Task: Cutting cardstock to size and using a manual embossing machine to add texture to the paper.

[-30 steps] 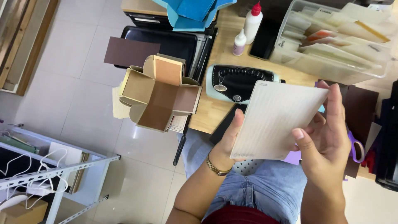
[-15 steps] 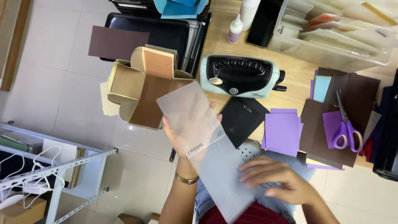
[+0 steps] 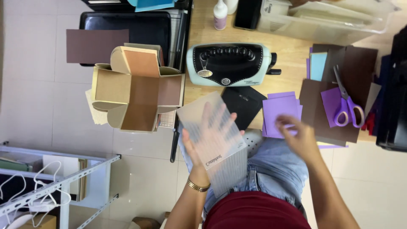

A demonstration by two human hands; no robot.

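My left hand [image 3: 202, 140] holds a translucent ribbed plastic folder [image 3: 214, 138] open over my lap, the fingers showing through the sheet. My right hand [image 3: 299, 135] is blurred and empty, fingers apart, reaching toward a stack of purple card squares [image 3: 280, 108] at the wooden table's near edge. A black flat pad [image 3: 245, 106] lies between the folder and the purple squares. Behind them sits a teal and black die-cutting machine [image 3: 229, 63].
An unfolded tan cardboard box [image 3: 135, 91] sits at the table's left end. Purple-handled scissors [image 3: 347, 108] lie on brown and purple card sheets [image 3: 335, 85] at right. A clear plastic bin [image 3: 326, 19] and glue bottle [image 3: 220, 15] stand at the back. A white wire rack [image 3: 51, 186] is on the floor, lower left.
The folder came down from an upright hold into my left hand alone. My right hand let go of it and moved right toward the purple squares.
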